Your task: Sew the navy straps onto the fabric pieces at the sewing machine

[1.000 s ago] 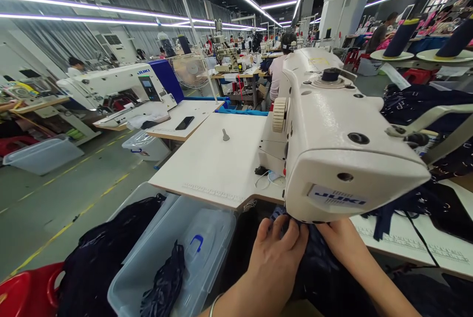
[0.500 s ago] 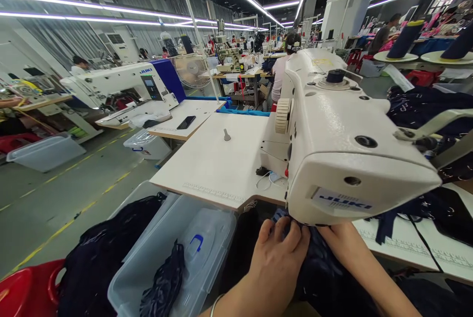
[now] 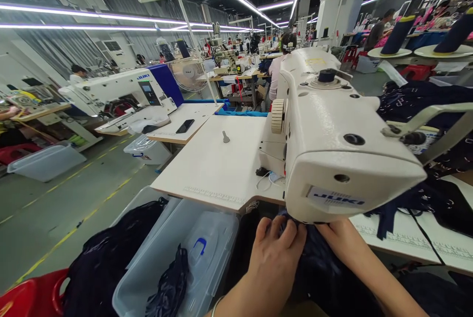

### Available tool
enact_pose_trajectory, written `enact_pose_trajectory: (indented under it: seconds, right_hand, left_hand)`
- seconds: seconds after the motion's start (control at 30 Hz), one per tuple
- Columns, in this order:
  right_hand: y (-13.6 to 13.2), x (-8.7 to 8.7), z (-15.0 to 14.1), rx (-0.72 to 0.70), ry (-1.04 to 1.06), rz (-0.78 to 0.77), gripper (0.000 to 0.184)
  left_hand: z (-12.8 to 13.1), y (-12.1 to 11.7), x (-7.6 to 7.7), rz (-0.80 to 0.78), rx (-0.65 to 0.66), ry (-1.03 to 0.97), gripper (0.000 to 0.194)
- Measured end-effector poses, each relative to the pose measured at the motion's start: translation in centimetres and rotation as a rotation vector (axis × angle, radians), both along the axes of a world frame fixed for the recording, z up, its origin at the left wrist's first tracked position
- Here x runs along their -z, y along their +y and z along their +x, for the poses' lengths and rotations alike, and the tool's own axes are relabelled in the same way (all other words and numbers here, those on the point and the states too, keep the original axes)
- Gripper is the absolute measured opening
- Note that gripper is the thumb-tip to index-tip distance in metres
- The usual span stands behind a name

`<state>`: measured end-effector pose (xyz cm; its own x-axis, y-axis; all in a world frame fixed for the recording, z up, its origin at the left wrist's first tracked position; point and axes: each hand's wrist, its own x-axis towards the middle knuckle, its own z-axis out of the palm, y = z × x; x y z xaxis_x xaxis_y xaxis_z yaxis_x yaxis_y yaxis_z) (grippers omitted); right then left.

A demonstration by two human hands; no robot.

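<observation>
Directly before me stands a white JUKI sewing machine (image 3: 354, 130), its head tilting over my hands and hiding the needle area. Dark navy fabric (image 3: 325, 277) hangs down below the machine toward my lap. My left hand (image 3: 277, 253) is closed on this fabric at the machine's near left side, fingers curled over its upper edge. Just right of it, my right hand (image 3: 338, 240) reaches under the machine head with its fingertips partly hidden; it appears to pinch the same fabric.
A white table (image 3: 210, 164) with a small grey metal piece (image 3: 225, 137) extends left. Below are a clear plastic bin (image 3: 129, 282) holding navy fabric and a red stool (image 3: 33, 297). Thread cones (image 3: 398, 36), a navy garment pile (image 3: 410, 103) and a dark phone-like slab (image 3: 456, 208) lie right.
The view has shifted slightly, so the machine sits a little further left. Both hands stay at the fabric beneath the machine head, with only small finger movement.
</observation>
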<state>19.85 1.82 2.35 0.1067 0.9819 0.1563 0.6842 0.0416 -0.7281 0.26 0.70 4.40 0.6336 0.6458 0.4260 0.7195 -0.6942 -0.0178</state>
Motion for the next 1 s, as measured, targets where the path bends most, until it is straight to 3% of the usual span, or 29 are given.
enact_pose_trajectory:
  seconds: [0.27,0.4,0.6,0.7,0.83,1.0]
  right_hand:
    - [-0.5,0.3,0.2,0.029,0.049,-0.090,0.027]
    - [-0.6,0.5,0.3,0.036,0.086,-0.134,0.029]
    - [-1.2,0.0,0.0,0.020,0.182,-0.152,0.029]
    - [-1.6,0.2,-0.5,-0.003,0.192,-0.124,0.024]
    - [-1.8,0.9,-1.0,0.033,0.198,-0.112,0.021]
    - [-1.6,0.6,-0.6,0.053,0.197,-0.160,0.026]
  left_hand:
    - [0.4,0.2,0.1,-0.022,0.033,-0.030,0.031]
    - [0.6,-0.2,-0.8,-0.115,0.059,-0.065,0.033]
    - [-0.3,-0.8,-2.1,-0.262,0.088,-0.004,0.059]
    - [-0.9,-0.6,-1.4,-0.198,0.068,0.023,0.048]
    - [-1.0,-0.4,-0.5,0.020,0.205,0.077,0.038]
    - [-0.6,-1.1,-0.5,0.004,0.142,0.128,0.043]
